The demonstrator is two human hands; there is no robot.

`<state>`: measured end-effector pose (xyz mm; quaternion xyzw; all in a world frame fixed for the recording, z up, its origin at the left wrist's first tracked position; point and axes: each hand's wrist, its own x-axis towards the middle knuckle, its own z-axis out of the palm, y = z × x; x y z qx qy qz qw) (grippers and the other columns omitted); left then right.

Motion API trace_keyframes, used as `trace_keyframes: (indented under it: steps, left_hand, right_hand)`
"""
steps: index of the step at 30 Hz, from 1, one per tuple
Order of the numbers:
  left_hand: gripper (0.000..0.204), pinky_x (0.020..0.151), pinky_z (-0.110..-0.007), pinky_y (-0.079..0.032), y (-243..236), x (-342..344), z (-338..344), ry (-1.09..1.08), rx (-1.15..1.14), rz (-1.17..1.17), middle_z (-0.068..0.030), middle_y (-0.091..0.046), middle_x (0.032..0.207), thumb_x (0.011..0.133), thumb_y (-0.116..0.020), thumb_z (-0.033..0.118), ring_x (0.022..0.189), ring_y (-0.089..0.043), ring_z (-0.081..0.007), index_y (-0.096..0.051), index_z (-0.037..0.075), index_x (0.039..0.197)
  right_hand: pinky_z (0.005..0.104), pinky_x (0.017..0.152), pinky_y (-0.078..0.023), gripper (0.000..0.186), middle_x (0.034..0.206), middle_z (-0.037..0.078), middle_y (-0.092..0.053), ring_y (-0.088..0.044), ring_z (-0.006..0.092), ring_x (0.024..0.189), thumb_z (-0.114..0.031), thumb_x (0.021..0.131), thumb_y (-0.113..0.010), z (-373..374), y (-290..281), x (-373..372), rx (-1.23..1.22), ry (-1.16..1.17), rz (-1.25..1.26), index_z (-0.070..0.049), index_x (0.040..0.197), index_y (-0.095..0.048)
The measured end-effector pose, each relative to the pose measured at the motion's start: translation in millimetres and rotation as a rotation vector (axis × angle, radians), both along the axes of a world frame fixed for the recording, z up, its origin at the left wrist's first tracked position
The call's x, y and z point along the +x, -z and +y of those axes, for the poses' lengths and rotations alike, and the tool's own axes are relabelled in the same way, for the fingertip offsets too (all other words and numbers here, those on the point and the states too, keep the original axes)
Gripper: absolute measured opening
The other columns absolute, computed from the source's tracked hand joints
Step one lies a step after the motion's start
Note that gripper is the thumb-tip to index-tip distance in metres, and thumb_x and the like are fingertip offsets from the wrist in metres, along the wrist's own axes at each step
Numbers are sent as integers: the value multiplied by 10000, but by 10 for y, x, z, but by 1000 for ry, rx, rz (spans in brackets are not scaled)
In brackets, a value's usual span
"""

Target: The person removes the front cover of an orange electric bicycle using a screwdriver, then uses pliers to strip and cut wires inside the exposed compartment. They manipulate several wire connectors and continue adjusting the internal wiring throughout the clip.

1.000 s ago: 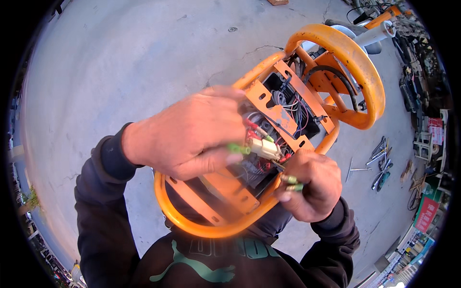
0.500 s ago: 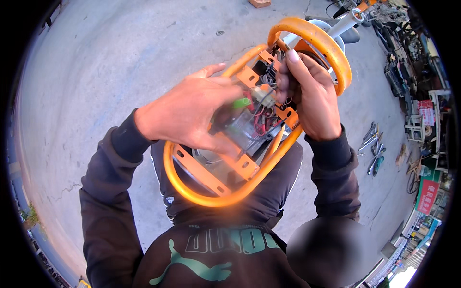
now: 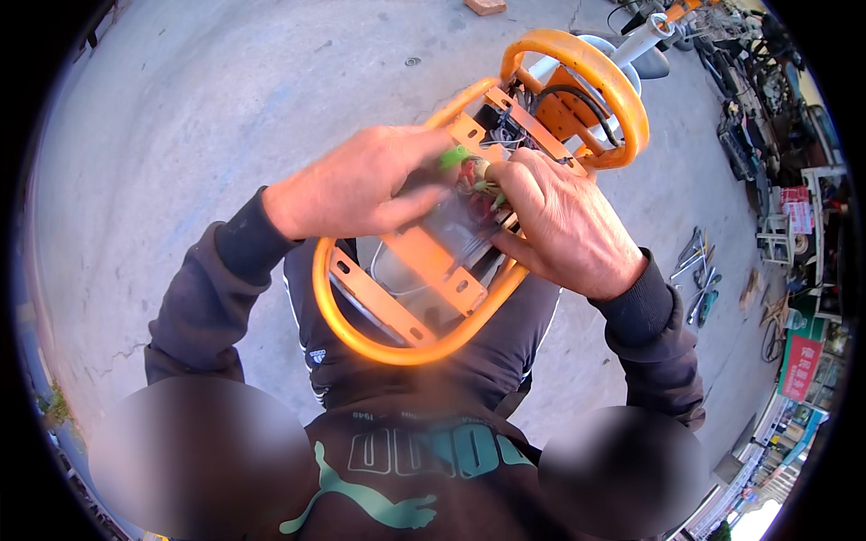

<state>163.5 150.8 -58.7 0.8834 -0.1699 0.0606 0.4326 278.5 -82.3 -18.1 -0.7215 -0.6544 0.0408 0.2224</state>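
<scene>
Both your hands are in over the middle of the orange frame (image 3: 408,355), whose rounded near end lies above your dark trousers (image 3: 528,334). Your left hand (image 3: 356,185) comes across the frame's left rail, its grip partly spread, thumb and fingers apart; a bright green sleeve (image 3: 454,157) sits right at the fingertips, but blur keeps you from telling whether they have hold of it. Your right hand (image 3: 577,221) reaches over the right rail, back of the hand up, fingers bent in toward the red wires (image 3: 471,177); that grip hides its own fingertips, so you cannot tell how far it is closed or what it holds.

The wires and green sleeve are bunched between your two hands, about midway along the frame. Toward you from the wires runs a wide orange cross plate (image 3: 424,257), and nearer the rounded end a slotted plate (image 3: 383,302). At the far end stands an orange hoop (image 3: 634,108), a black cable (image 3: 586,92) curving inside it and a grey tube (image 3: 642,41) rising just beyond. On the concrete floor (image 3: 225,108), hand tools (image 3: 706,288) lie to the right of the frame, and a brick (image 3: 485,6) is at the far edge.
</scene>
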Motion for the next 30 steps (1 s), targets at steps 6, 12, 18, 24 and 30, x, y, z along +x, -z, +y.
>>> trace_keyframes:
  steps: [6,12,18,24,30]
  left_hand:
    - [244,807,-403,-529,-52,-18,-32,1,-3,4,-187,-619,959,863,-708,53,858,-631,-356,-589,-20,1063]
    - [245,767,-374,-533,-5,-9,-37,-29,-10,10,-174,-614,928,868,-739,69,794,-620,-317,-591,-15,1045]
    - [238,722,-365,-530,-54,2,-87,-86,-46,84,-162,-643,855,887,-756,90,729,-614,-287,-603,-25,1027]
    - [246,692,-392,-521,-40,-16,-136,-159,-104,100,-180,-669,869,915,-756,121,726,-632,-323,-618,-20,1061]
    - [262,726,-398,-528,24,-10,-107,-165,8,-124,-182,-675,907,914,-761,132,817,-672,-352,-632,-3,1098]
  right_hand:
    - [433,687,-532,328,895,132,-606,-655,358,822,-37,833,-751,4,204,37,193,32,148,-31,1103,-563]
    - [386,683,-545,332,905,116,-650,-682,300,813,-47,845,-786,-39,319,-10,300,194,189,-25,1119,-599]
    - [363,725,-550,415,946,113,-676,-686,261,824,-74,830,-812,-61,363,-110,290,337,195,-14,1170,-580]
    - [457,856,-536,811,1080,170,-662,-657,371,1049,-167,705,-881,-62,208,-168,96,351,189,20,1376,-466]
    - [438,868,-535,1021,998,115,-637,-667,331,960,-161,651,-910,132,201,-193,28,500,18,-36,1521,-391]
